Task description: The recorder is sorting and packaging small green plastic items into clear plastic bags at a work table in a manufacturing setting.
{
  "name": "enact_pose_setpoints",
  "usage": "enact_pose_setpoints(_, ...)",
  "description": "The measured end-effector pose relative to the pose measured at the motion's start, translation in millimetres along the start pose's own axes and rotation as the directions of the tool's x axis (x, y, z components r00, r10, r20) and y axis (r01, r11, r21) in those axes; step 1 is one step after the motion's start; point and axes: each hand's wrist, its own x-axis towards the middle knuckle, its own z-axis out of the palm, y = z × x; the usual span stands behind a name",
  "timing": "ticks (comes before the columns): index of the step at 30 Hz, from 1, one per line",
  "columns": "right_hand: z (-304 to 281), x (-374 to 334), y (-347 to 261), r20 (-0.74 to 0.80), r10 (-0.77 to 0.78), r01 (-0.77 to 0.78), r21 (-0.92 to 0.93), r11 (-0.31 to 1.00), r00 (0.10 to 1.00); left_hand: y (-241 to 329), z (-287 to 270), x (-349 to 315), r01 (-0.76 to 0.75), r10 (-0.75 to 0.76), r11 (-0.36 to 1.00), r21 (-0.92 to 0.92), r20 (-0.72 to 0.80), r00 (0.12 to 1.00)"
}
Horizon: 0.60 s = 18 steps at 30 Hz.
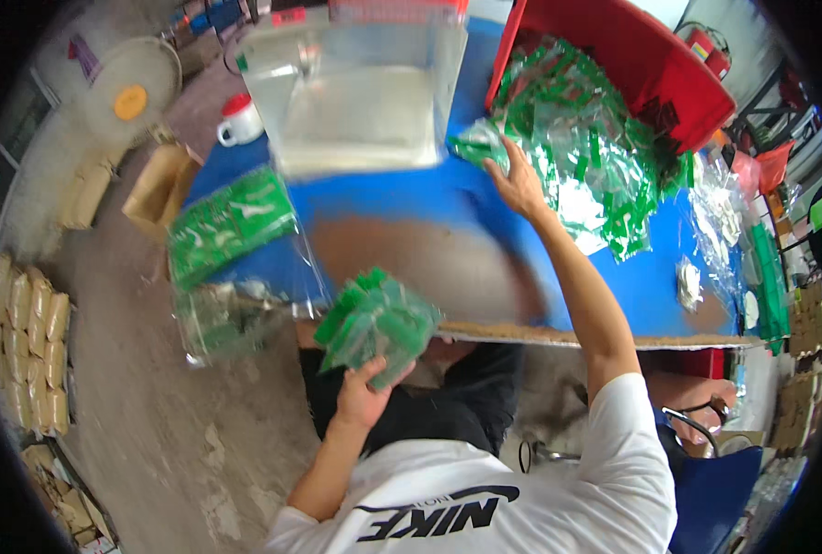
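Observation:
My left hand is closed round the lower end of a fanned bunch of green-and-clear plastic packets, held over my lap at the table's front edge. My right hand reaches across the table, thumb and fingers pinching a single green-and-clear plastic packet. Just right of that hand, a big heap of similar packets spills out of a tipped red bin onto the blue table. What the packets contain is too small to make out.
A clear plastic box stands at the back of the table, beside a white mug with a red top. On the left lies a large clear bag of green packets. Small white pieces lie at the right. A cardboard box stands left of the table.

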Motion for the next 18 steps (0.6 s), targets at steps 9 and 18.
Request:
enact_pose_setpoints(9, -11, -54, -84, 0.494, -0.347, 0.482, -0.175, 0.859, 0.798, 4, -32, -9, 0.081, -0.082, 0.997, 0.016, 0.05, 0.995)
enact_pose_setpoints(18, -24, -61, -101, 0.631, -0.32, 0.316, 0.123, 0.941, 0.707, 8, -24, 1, 0.097, -0.088, 0.994, -0.056, 0.16, 0.983)
